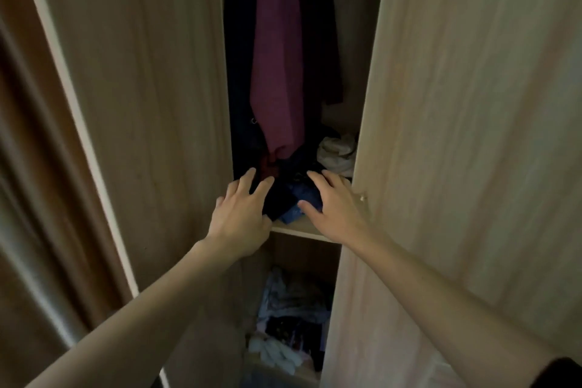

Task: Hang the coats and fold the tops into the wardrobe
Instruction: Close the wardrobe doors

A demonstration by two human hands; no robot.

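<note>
A pile of folded tops (293,195), dark and blue, sat at the front of the wardrobe shelf (302,228). The left hand (242,217) rested on the pile's left side, its fingers (248,179) apart and fairly straight. The right hand (333,211) lay on the right side, fingers (318,178) spread over the blue fabric and thumb at the front edge. A purple coat (277,57) hung above the shelf. A white cloth (337,153) lay at the shelf's back right. Mixed clothes (289,309) were heaped below the shelf.
</note>
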